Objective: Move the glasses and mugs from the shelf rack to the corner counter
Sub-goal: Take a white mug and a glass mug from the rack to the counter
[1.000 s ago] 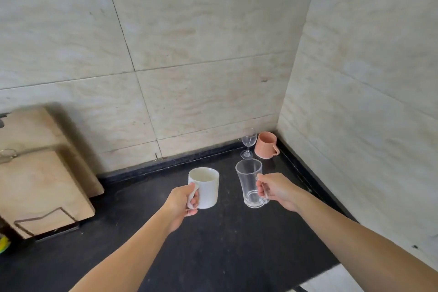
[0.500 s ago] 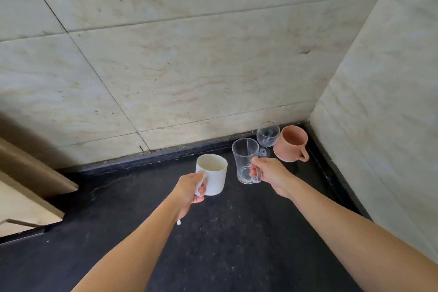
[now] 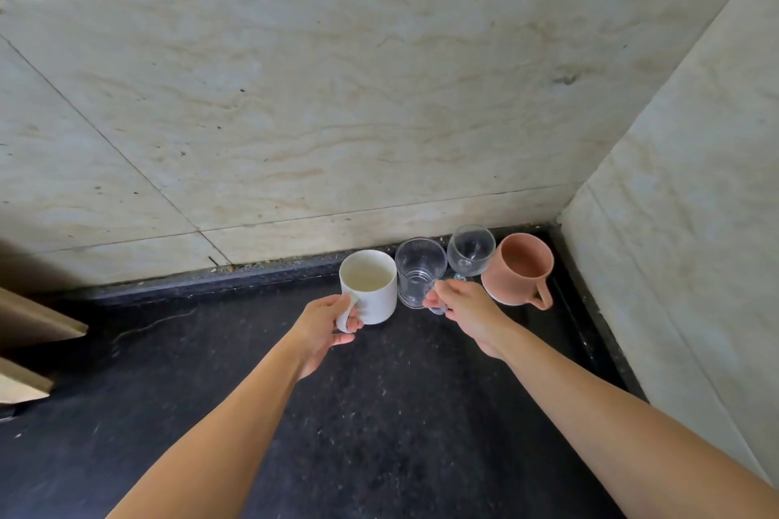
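The left hand (image 3: 322, 329) is closed around the handle of a white mug (image 3: 371, 287), fingers wrapped through the loop and thumb on top. The mug is upright, mouth open to the camera, and appears empty. The picture does not settle whether its base is in contact with the counter (image 3: 379, 413).

The right hand (image 3: 468, 312) is closed on the handle of a clear glass mug (image 3: 419, 272), gripped between thumb and fingers at the mug's 5 o'clock side. The glass mug is upright and just beside the white mug, at its 3 o'clock; contact between the two cannot be confirmed.

At 2 o'clock from the right hand stands a stemmed wine glass (image 3: 470, 251), upright, its stem and foot partly hidden behind the fingers. At 3 o'clock from the wine glass is a terracotta mug (image 3: 520, 265), upright on the counter, handle pointing toward 5 o'clock, in the corner where the two walls meet.

All four vessels form one row along the back edge of the black speckled counter, at 12 to 1 o'clock of the frame. The back wall (image 3: 337, 97) and the side wall (image 3: 695, 181) are pale marbled tile. Wooden boards (image 3: 29, 333) enter at the frame's 9 o'clock edge, well apart from the row.
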A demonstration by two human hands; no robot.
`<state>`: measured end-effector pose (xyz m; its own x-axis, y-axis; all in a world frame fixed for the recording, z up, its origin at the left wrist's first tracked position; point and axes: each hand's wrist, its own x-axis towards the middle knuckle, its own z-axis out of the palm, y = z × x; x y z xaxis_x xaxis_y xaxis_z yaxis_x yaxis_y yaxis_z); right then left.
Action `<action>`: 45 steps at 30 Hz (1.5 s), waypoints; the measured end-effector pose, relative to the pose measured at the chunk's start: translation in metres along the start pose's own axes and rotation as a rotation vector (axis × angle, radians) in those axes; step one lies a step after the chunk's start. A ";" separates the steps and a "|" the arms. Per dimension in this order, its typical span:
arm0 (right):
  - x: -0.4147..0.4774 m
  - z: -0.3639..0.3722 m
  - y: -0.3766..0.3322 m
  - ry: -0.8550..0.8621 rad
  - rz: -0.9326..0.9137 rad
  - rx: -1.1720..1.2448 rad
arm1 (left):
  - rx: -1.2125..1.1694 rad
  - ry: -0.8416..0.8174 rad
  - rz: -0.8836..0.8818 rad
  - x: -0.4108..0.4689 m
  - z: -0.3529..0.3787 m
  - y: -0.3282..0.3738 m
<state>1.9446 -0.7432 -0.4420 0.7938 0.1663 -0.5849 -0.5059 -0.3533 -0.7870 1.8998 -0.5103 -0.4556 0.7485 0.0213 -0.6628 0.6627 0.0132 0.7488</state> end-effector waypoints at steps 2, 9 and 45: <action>0.002 0.000 0.000 0.002 -0.016 -0.009 | 0.008 0.018 0.000 0.004 0.000 0.000; -0.005 0.000 0.001 0.212 -0.151 -0.438 | 0.168 0.224 0.019 0.003 0.005 -0.002; -0.583 0.593 0.023 -0.731 -1.719 -1.357 | 0.894 1.207 -0.384 -0.772 -0.233 -0.409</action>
<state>1.2699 -0.3025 -0.2350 -0.2806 0.9583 0.0543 0.9535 0.2847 -0.0985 1.0453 -0.2992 -0.2489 0.3638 0.9279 -0.0816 0.9311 -0.3648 0.0031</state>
